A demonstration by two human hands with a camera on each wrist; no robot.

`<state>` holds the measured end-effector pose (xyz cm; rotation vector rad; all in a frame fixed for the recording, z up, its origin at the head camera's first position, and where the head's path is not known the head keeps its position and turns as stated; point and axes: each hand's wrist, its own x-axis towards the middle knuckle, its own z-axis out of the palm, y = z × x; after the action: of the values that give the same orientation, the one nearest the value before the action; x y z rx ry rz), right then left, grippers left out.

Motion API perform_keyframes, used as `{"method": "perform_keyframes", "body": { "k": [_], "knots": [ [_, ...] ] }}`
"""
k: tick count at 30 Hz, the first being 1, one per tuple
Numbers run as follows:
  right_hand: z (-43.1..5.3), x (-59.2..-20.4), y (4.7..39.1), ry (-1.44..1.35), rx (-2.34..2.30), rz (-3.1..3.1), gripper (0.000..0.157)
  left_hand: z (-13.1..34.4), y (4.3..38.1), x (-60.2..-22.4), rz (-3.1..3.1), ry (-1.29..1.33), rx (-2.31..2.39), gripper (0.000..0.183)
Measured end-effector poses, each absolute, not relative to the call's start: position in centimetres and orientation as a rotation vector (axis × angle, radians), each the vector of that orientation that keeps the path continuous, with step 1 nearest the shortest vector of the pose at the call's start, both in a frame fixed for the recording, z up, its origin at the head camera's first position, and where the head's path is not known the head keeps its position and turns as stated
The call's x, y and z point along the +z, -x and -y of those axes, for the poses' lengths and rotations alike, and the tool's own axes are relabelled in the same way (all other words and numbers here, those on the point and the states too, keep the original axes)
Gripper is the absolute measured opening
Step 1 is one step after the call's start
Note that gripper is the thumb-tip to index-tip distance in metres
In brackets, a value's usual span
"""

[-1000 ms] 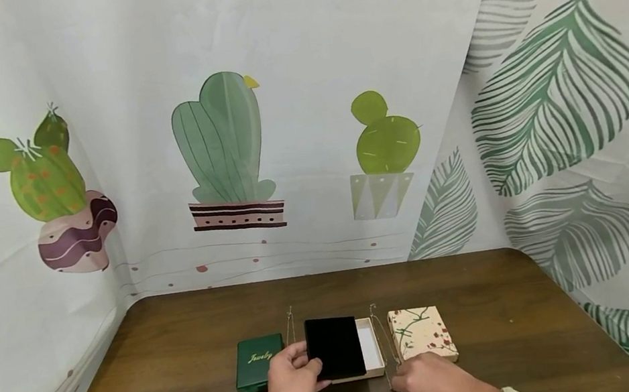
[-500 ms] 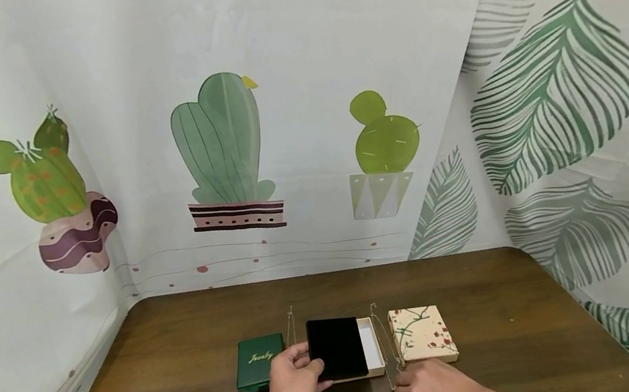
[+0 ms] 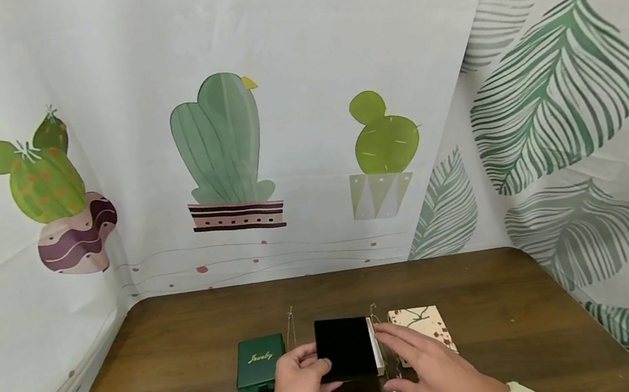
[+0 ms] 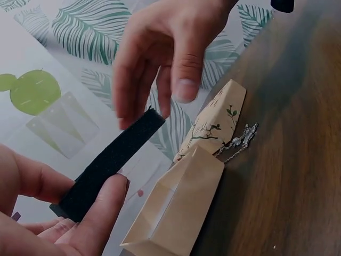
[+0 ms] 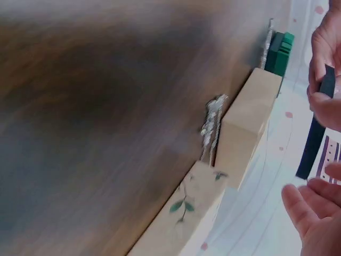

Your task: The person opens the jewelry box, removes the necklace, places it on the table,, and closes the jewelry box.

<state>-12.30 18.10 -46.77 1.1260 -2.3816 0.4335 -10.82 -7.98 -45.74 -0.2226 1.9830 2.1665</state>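
Observation:
My left hand (image 3: 296, 378) pinches a black velvety pad (image 3: 345, 348), thumb on top and fingers beneath. In the left wrist view the pad is held raised above an open cream box base (image 4: 186, 213), covering most of it from the head view. My right hand (image 3: 441, 370) hovers at the pad's right side, fingers extended and thumb apart, holding nothing. A thin silver necklace (image 5: 213, 114) lies on the table between the box base and a cream lid with a floral branch print (image 4: 213, 120). The right hand partly hides both in the head view.
A dark green box (image 3: 260, 361) with gold "Jewelry" lettering stands to the left. Another necklace (image 3: 291, 327) lies between it and the cream base. All rest on a brown wooden table (image 3: 191, 350) backed by a printed curtain (image 3: 308, 156).
My left hand has shifted the black pad slightly right, over more of the box base. My right hand has left the necklace's near end, risen beside the pad and spread its fingers.

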Motion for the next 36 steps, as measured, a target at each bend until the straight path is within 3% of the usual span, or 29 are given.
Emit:
{"method": "perform_keyframes", "body": {
  "k": [5,10,18,27,36],
  "knots": [
    [-17.3,-46.3,12.2,-1.032,0.587,2.523,0.107,7.7,10.6,-45.6,-1.956,0.188,2.18,0.061],
    [-16.8,-45.9,12.6,-0.95,0.781,2.65,0.12,7.5,10.4,-45.4,-1.943,0.167,2.202,0.061],
    [-16.4,-45.2,13.2,-0.938,1.03,2.67,0.116,7.4,10.3,-45.2,-1.899,0.147,2.22,0.063],
    [-16.5,-45.3,13.4,-0.964,0.978,2.596,0.1,7.6,10.4,-45.2,-1.909,0.088,2.163,0.065],
    [-17.0,-45.1,13.7,-0.964,0.931,2.57,0.097,8.3,10.2,-45.2,-2.186,0.027,1.993,0.068]
  ]
}}
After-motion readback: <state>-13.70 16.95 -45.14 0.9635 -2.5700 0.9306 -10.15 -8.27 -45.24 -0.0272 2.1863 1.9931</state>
